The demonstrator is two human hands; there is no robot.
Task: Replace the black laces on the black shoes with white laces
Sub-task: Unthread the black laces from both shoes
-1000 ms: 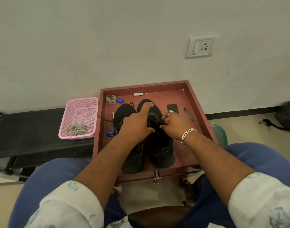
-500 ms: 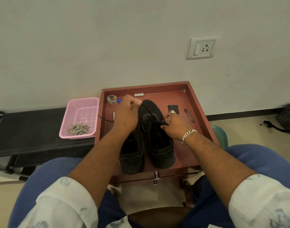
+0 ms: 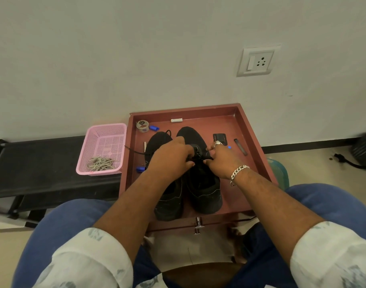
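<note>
Two black shoes stand side by side, toes away from me, in a reddish-brown tray (image 3: 250, 129). The left shoe (image 3: 169, 200) has a loose black lace end (image 3: 134, 150) trailing off to the left. Over the lacing of the right shoe (image 3: 205, 192) both my hands work close together. My left hand (image 3: 171, 159) has its fingers curled at the black lace there. My right hand (image 3: 221, 161), with a ring and a chain bracelet, pinches the lace from the other side. The white laces (image 3: 101, 164) lie bundled in a pink basket (image 3: 103, 134) left of the tray.
In the tray lie a tape roll (image 3: 142, 126), two blue caps (image 3: 154, 128), a white stick (image 3: 176, 120), a black pad (image 3: 219, 137) and a dark bar (image 3: 240, 146). A black bench (image 3: 36, 163) carries the basket. The wall stands right behind the tray.
My left hand, which had pulled up and to the left with a stretch of black lace, has come back down to the right shoe's lacing. My right hand has stayed put.
</note>
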